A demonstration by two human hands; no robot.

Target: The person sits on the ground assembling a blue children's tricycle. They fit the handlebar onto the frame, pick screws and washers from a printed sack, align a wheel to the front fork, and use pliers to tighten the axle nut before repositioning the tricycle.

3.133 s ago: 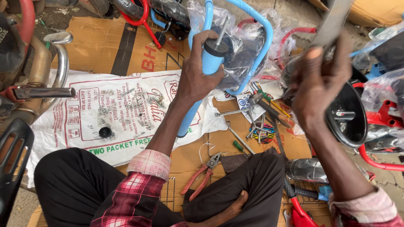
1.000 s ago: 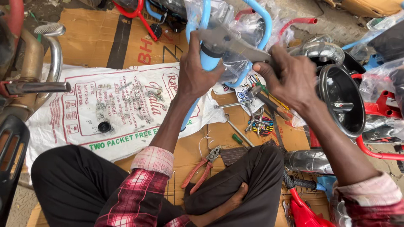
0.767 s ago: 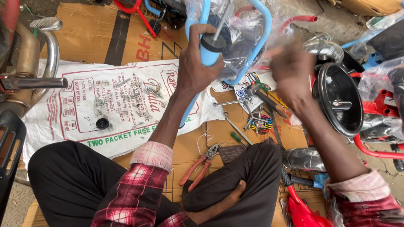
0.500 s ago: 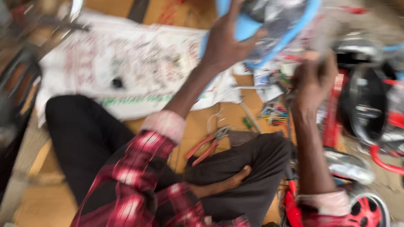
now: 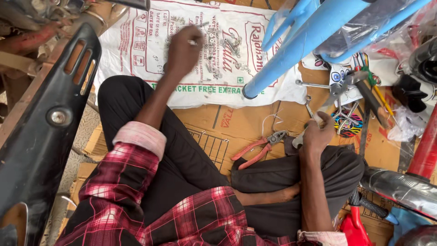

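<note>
Left hand (image 5: pixel 183 51) reaches forward over the white printed woven sack (image 5: pixel 136 50) spread on the ground, fingers drawn together and blurred, seemingly pinching one small piece of the scattered grey metal nuts and washers (image 5: pixel 227 50) lying on the sack; whether it truly has hold of one cannot be told. At the far left edge, a black slotted metal guard (image 5: pixel 50 123) slants beside the person's knee. Just right of the sack's lower hem, red-handled pliers (image 5: pixel 257 149) lie on the flattened brown cardboard (image 5: pixel 214 132), close to the crossed legs. Above them, a light blue painted bicycle frame tube (image 5: pixel 296 50) slants down and ends over the sack's right corner. Right hand (image 5: pixel 317 135) rests at the knee, fingers curled around the lower end of a grey metal spanner (image 5: pixel 334 93), whose upper end points toward a loose heap of tools and coloured wires. Further right, a red metal tube (image 5: pixel 425 150) stands at the edge.
</note>
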